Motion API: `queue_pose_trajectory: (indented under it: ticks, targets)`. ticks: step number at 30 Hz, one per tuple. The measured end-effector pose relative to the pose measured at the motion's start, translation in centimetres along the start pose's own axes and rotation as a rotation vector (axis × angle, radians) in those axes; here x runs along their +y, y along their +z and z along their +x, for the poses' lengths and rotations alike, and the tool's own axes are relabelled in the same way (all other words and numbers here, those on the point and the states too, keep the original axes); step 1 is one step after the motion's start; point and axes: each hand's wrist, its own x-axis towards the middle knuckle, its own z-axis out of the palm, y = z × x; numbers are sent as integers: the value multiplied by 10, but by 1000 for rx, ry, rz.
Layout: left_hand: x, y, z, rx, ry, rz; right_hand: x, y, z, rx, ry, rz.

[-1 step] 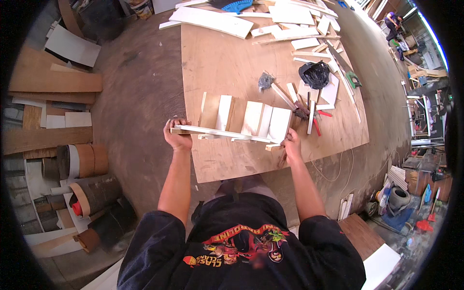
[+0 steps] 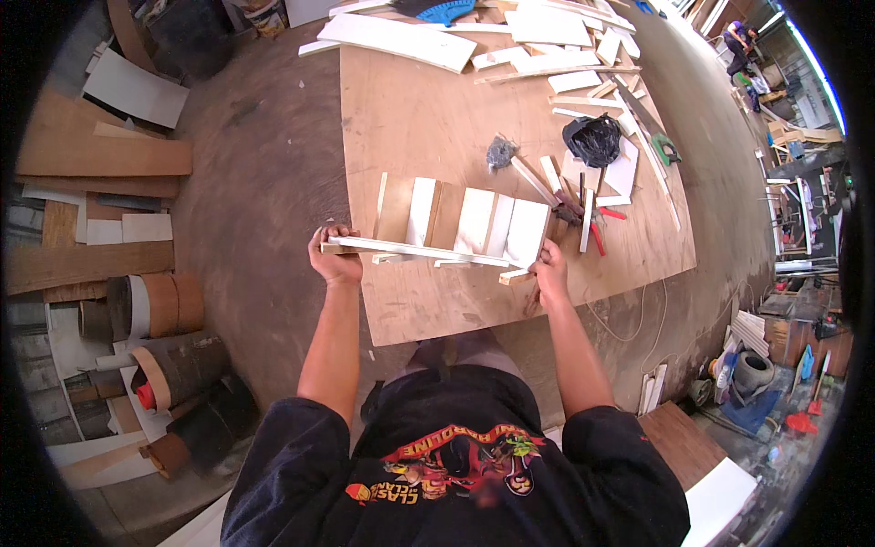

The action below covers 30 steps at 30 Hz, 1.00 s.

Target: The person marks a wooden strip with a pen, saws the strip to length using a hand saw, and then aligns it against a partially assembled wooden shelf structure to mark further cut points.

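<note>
Wooden frame [image 2: 474, 219], long axis crosswise, right end nearer the person [image 2: 456, 392].

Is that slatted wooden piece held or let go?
Held: the left hand and right hand grip the slatted piece at opposite ends.

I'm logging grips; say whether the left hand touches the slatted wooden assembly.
Touching: the head view shows the left hand gripping the slatted wooden assembly at its near left end.
</note>
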Motion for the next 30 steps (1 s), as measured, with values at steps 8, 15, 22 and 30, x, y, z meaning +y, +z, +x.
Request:
queue_pose_trajectory:
  ticks: [8,15,22,30]
  targets:
    - [-7,-75,3,-76,-202,-18,24,-2,-3,2,-95,-14]
    - [-18,-151,-14,45,-266,62,82,-18,-16,6,-265,-3]
    - [-12,-149,-13,225,-473,408,91,-11,1,18,-336,-31]
    - [-19,-155,-6,234,-379,476,79,0,29,-4,-281,-63]
